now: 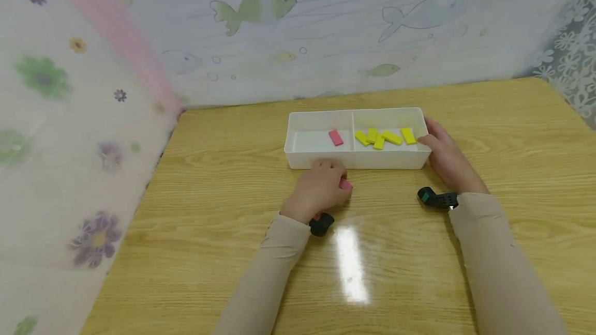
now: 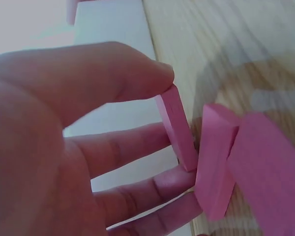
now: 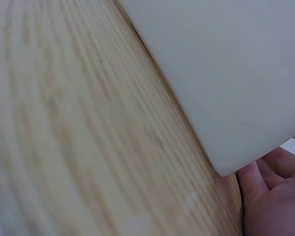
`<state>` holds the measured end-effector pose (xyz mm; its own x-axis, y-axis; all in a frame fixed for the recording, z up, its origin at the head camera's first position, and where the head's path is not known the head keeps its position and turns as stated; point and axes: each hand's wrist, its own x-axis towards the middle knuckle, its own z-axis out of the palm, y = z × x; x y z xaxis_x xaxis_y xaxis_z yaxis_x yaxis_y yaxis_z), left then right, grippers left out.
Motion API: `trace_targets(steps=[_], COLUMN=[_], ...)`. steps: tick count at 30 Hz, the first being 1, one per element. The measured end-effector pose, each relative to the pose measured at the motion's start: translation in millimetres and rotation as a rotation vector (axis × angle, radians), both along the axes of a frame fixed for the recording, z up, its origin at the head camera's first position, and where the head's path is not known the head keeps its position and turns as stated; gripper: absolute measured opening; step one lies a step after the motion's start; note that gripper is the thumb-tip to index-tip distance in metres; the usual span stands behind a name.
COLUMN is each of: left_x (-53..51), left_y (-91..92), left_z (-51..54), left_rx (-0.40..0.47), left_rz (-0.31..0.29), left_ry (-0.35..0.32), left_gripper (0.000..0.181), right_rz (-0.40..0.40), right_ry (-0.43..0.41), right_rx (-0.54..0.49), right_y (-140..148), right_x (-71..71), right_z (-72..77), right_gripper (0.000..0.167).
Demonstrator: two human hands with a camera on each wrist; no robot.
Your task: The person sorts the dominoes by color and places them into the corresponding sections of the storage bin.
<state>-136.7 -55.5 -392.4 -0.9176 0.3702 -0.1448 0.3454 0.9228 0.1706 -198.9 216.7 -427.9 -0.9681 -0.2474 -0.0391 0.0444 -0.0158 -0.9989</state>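
In front of a white two-compartment box [image 1: 321, 160], my left hand [image 1: 318, 190] pinches a pink block [image 2: 178, 130] between thumb and fingertips. Two more pink blocks, one standing narrow [image 2: 216, 162] and one wider [image 2: 270, 172], are beside those fingertips in the left wrist view. My right hand [image 1: 449, 162] grips the right end of the box, thumb at the rim and fingers around the outside. One pink block [image 1: 336, 138] lies in the left compartment. Several yellow blocks [image 1: 392, 138] lie in the right compartment, some overlapping.
The box stands on a wood-grain table [image 1: 209, 211] near its back edge. Behind it rises a wall covering [image 1: 335, 56] printed with fish, and a flowered covering [image 1: 60, 169] borders the left side. A divider [image 1: 353, 131] splits the box.
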Motion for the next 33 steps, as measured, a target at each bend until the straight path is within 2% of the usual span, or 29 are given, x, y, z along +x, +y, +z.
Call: trace_targets(steps=[5,9,11,15,21,27,33], left_x=[-8.2,-13.0,-14.1,-13.3,-12.3,-11.7,-11.2], left_y=[-6.8,-10.7,-11.1,-10.7,-12.7,-13.9,-14.3], left_z=[0.8,2.1,2.8,4.4,10.6,10.0,11.2], left_rx=[0.093,0.180,0.196,0.192,0.175,0.149,0.152], left_rz=[-0.014,-0.033,-0.046,-0.053,-0.037,-0.031,-0.005], left_ry=[-0.054,-0.052,-0.054,-0.079,-0.058,-0.052,-0.058], left_gripper=[0.026,0.016,0.016,0.017,0.019,0.021,0.021], right_rz=[0.006,0.002,-0.001,-0.002,0.004,0.001,-0.002], right_ry=[0.017,0.027,0.020,0.002,0.021,-0.011,-0.004], right_rx=[-0.016,-0.018,-0.013,-0.012,-0.010,-0.007,0.001], right_y=[0,0,2,3,1,0,2], right_x=[-2.1,-3.4,-2.5,-1.3,-1.9,-1.9,-1.9], right_z=[0.1,0.9,0.7,-2.0,1.2,0.0,-2.2], right_gripper=[0.058,0.058,0.058,0.059,0.058,0.059,0.057])
